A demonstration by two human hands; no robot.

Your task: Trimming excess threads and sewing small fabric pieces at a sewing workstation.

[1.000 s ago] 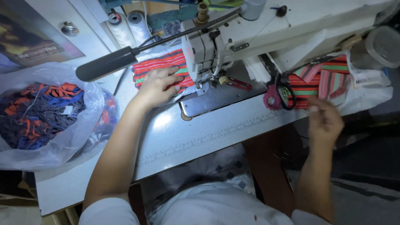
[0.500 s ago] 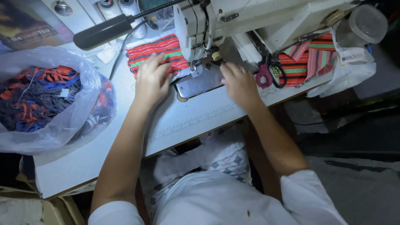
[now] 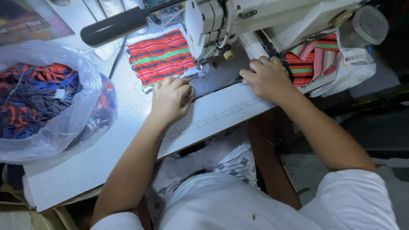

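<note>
Right hand (image 3: 267, 78) shifted right off plate; left hand (image 3: 170, 97) stays on striped fabric (image 3: 159, 55).

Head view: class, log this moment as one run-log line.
left hand: on red striped woven fabric | right hand: flat on white sewing machine bed

A large clear plastic bag (image 3: 51, 102) sits at the left end of the white tabletop (image 3: 128, 140), bulging and open at the top, stuffed with a tangle of dark blue, red and orange straps. Behind it, at the upper left corner, lies a flat printed sheet (image 3: 30, 21) in dark purple and brown tones, partly cut off by the frame edge. At the far right, a white plastic bag (image 3: 349, 70) slumps over the tabletop's edge; a small white barcode label (image 3: 354, 55) sticks to its upper side, just below a clear round lid (image 3: 370, 24).
</note>
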